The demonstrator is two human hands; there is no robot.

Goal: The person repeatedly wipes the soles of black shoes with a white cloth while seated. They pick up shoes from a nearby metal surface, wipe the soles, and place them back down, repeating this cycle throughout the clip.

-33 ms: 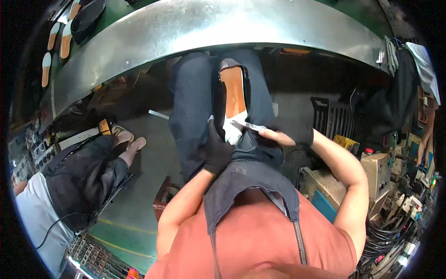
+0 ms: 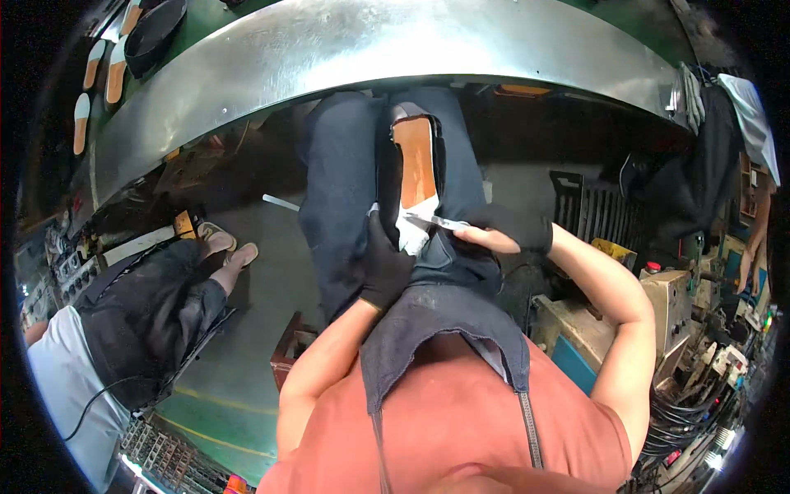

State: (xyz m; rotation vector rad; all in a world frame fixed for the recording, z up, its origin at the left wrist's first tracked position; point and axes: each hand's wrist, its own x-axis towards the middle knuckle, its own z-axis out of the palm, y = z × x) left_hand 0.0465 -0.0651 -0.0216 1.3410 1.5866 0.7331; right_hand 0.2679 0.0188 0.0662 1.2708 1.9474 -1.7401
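Observation:
A shoe lies bottom up along my lap between my thighs, with a dark upper folded around a tan insole board. Its end nearest me is white. My left hand, in a dark glove, is closed on the left side of that white end; some of its fingers are hidden. My right hand, gloved with bare thumb showing, grips a slim, shiny metal tool like a knife. The tool's tip points left and rests over the white part; whether it touches is too small to tell.
A curved metal bench spans the front. Loose tan-and-white insoles and a black tray lie at far left. Another person sits at left. A black slatted crate and machinery stand at right.
My right hand and the tool have shifted very slightly; the shoe and my left hand look almost the same.

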